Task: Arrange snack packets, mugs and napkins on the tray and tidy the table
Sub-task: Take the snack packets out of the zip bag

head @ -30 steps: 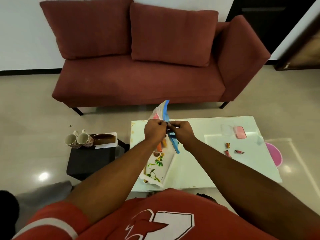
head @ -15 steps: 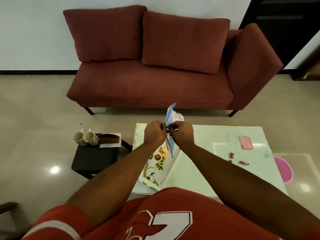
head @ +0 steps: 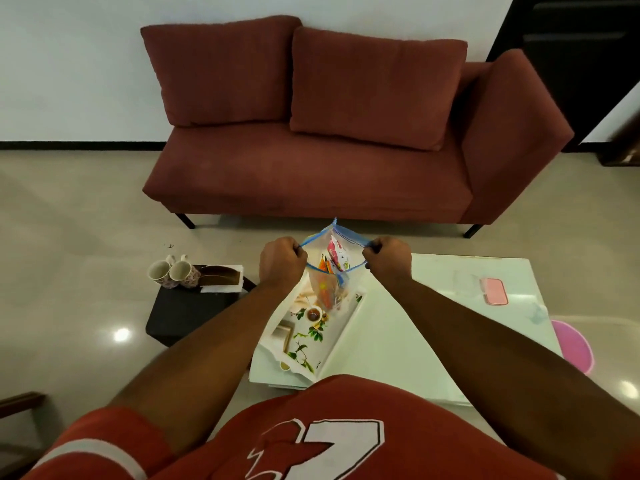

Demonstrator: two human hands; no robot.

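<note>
A clear zip bag (head: 330,271) with a blue rim hangs above the floral tray (head: 304,337), its mouth stretched wide. My left hand (head: 282,266) pinches the bag's left rim and my right hand (head: 388,263) pinches its right rim. Colourful snack packets (head: 334,263) show inside the bag. The tray lies on the left part of the white table (head: 391,337). Two patterned mugs (head: 173,273) lie on their sides on a small black stool (head: 187,311), beside a brown holder on a white napkin (head: 221,280).
A pink-lidded clear box (head: 493,291) sits at the table's far right. A pink round object (head: 575,346) lies on the floor past the table's right edge. A red sofa (head: 329,133) stands beyond the table. A chair arm (head: 19,400) shows at bottom left.
My hands have moved apart, pulling the bag's shut top open. The camera has shifted, so the sofa and table now sit further right and lower.
</note>
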